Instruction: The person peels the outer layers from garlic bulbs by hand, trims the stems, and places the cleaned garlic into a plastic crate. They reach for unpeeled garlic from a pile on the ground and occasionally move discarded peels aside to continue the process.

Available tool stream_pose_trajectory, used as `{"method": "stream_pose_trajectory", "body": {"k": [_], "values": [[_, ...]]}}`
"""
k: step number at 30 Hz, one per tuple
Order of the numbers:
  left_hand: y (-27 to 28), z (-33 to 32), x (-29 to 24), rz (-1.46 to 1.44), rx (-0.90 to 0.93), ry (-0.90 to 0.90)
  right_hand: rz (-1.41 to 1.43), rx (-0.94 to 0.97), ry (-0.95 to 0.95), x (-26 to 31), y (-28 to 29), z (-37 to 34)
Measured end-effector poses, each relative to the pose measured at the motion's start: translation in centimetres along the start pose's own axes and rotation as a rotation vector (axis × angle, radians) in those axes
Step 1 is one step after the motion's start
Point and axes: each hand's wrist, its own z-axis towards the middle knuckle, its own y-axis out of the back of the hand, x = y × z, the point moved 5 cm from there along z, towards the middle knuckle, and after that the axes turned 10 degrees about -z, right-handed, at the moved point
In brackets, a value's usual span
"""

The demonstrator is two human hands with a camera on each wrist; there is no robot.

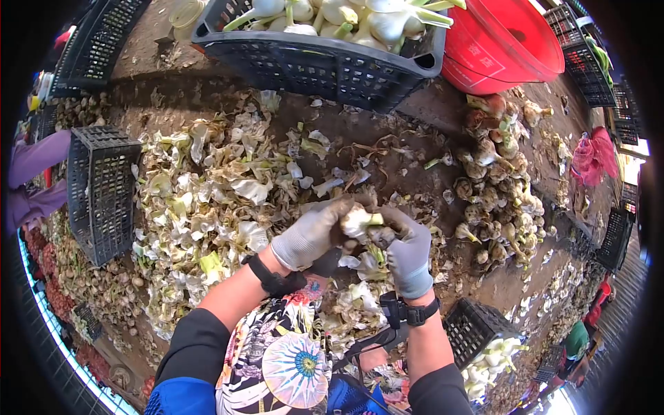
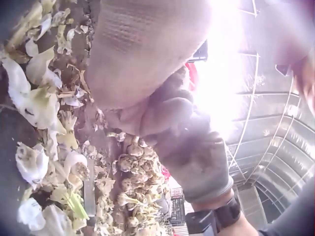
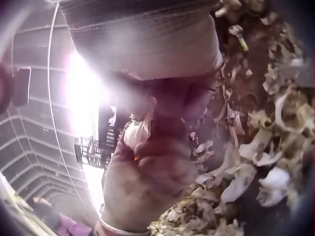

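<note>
Both hands wear pale work gloves, dirty at the fingers, and meet in front of the lap. A white garlic bulb (image 1: 357, 221) with a short cut stem pointing right is held between them. My left hand (image 1: 311, 234) grips the bulb from the left with curled fingers. From the right, my right hand (image 1: 409, 254) has its thumb and fingers curled against the bulb's stem side. In the right wrist view, part of the bulb (image 3: 138, 133) shows above the left hand (image 3: 147, 182); fingers hide the rest. Gloves cover the bulb in the left wrist view.
Peeled husks (image 1: 200, 187) lie heaped at left; untrimmed garlic bulbs (image 1: 498, 200) are piled at right. Ahead stand a black crate (image 1: 311, 69) of cleaned garlic and a red bucket (image 1: 477, 62). Another crate (image 1: 104, 194) stands at left, and one (image 1: 474, 325) near the right forearm.
</note>
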Motion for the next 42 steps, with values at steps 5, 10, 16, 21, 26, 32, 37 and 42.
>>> {"method": "stream_pose_trajectory", "body": {"k": [5, 10, 16, 21, 26, 32, 37, 42], "values": [[0.5, 0.4, 0.0, 0.060, 0.038, 0.139, -0.495, -0.029, 0.561, 2.3, 0.5, 0.4], [-0.4, 0.3, 0.8, -0.036, 0.005, 0.357, -0.820, -0.060, 0.753, 1.8, 0.1, 0.1], [-0.7, 0.8, 1.0, 0.105, -0.179, 0.268, -0.176, 0.002, 0.078, -1.9, 1.9, -1.1], [-0.3, 1.9, -0.7, 0.568, -0.315, -0.142, 0.057, -0.014, -0.114, -3.9, 0.3, -1.0], [-3.3, -1.6, -4.1, 0.999, -0.389, -0.637, 0.562, -0.081, -0.116, -8.0, 2.6, -0.6], [-2.1, -1.7, -5.9, 1.884, -0.442, -0.486, 0.474, -0.310, 0.013, -6.9, 4.3, -1.6], [-2.4, 0.4, -2.1, 0.934, -0.281, -0.212, -0.228, -0.408, 0.198, -3.5, 1.7, -2.2], [-1.2, 1.7, -0.8, 1.148, -0.190, -0.270, -0.656, -0.329, 0.588, 0.2, 0.1, -3.0]]}}
